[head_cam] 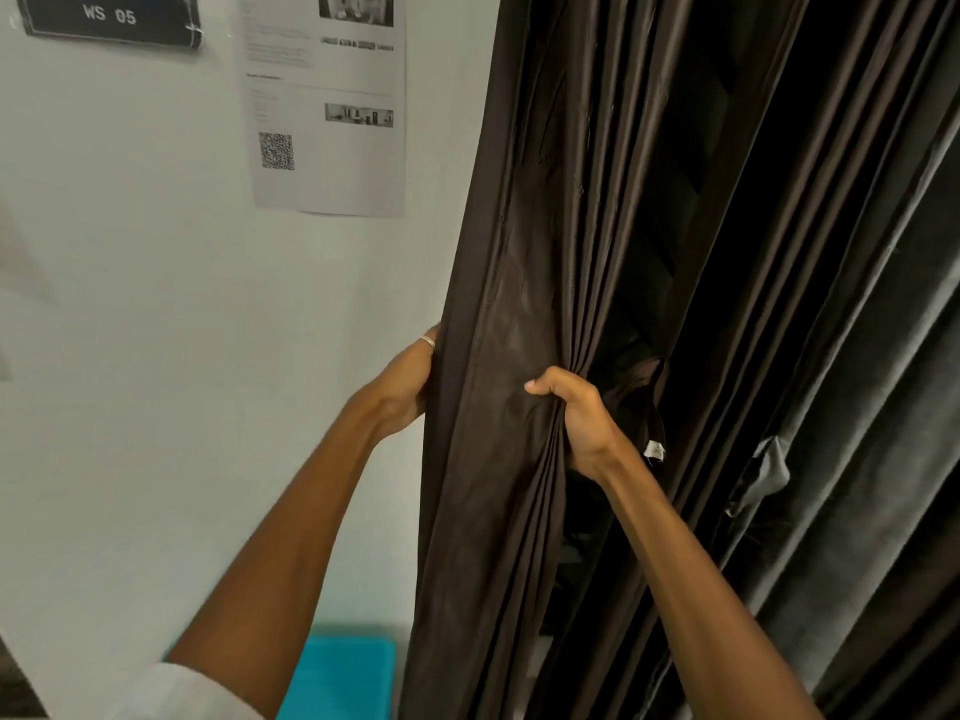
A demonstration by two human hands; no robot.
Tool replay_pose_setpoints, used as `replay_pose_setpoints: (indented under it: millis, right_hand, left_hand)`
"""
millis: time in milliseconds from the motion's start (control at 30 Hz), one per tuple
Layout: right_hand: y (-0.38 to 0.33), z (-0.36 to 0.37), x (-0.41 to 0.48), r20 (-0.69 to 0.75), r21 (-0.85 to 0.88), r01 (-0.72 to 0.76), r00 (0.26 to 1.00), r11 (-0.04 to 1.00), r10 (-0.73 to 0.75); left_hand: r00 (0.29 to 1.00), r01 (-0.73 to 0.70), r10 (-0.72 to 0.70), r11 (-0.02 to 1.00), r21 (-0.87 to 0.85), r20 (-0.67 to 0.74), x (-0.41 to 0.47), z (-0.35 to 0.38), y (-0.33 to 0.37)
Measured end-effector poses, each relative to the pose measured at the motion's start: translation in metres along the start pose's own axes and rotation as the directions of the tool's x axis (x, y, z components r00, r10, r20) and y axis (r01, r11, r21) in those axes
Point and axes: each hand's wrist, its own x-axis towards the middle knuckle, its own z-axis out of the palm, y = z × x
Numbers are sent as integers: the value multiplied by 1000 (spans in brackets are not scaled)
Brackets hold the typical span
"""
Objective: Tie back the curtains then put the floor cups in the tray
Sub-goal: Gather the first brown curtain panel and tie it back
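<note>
Low beneath the left forearm sits a turquoise plastic tray (pixel 337 678) | left hand (pixel 405 384) wraps the edge of the dark brown pleated fabric curtain (pixel 498 304), fingers hidden behind it | right hand (pixel 576 418) fists bunched folds just beside | grey curtain (pixel 857 407) hangs right of it | printed paper sheet (pixel 327 106) hangs on the wall above the left hand

The gathered curtain (pixel 509 314) hangs down the middle of the frame, with a second curtain (pixel 857 407) to its right. The wall (pixel 156 304) fills the left half, with a sign (pixel 109 15) at upper left and a printed sheet (pixel 327 106) just right of it. The left hand (pixel 410 381) grips the gathered curtain's left edge, the right hand (pixel 582 418) its central folds. A tray (pixel 337 678) lies at bottom centre, just left of the gathered curtain.
</note>
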Motion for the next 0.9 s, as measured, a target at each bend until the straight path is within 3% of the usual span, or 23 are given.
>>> replay_pose_setpoints:
  millis: [100, 233, 300, 400, 500, 633, 700, 800, 900]
  right_hand:
    - [-1, -6, 1, -5, -53, 10, 1000, 999, -10]
    - [-1, -5, 6, -151, -212, -25, 988, 977, -8]
    - [-1, 1, 8, -255, -332, 25, 960, 943, -116]
    - [4, 10, 13, -398, -531, 37, 871, 846, -288]
    - [9, 17, 16, -492, -721, -77, 756, 688, -431]
    - [9, 30, 21, -531, -811, -195, 639, 551, -556]
    - [10, 34, 21, -505, -848, -233, 627, 476, -593]
    - [16, 36, 20, -436, -898, -277, 673, 342, -598]
    - [19, 36, 16, -443, -884, -228, 688, 408, -575]
  left_hand:
    - [1000, -18, 18, 1000, 19, 18, 2, -1, 1]
    - [1000, 16, -12, 935, 355, -14, 4, 1, 14]
    - [994, 67, -16, 871, 486, -109, 8, 5, 18]
    - [984, -35, 107, 897, 440, -139, 2, 14, 9]
    - [938, -166, 246, 937, 308, -243, -14, 32, -9]
    - [835, -295, 474, 814, 501, -279, -29, 58, -19]
    - [819, -312, 520, 757, 574, -241, -31, 70, -16]
    - [812, -226, 529, 675, 702, -246, -25, 82, -7]
    - [814, -152, 508, 654, 741, -281, -15, 83, -1]
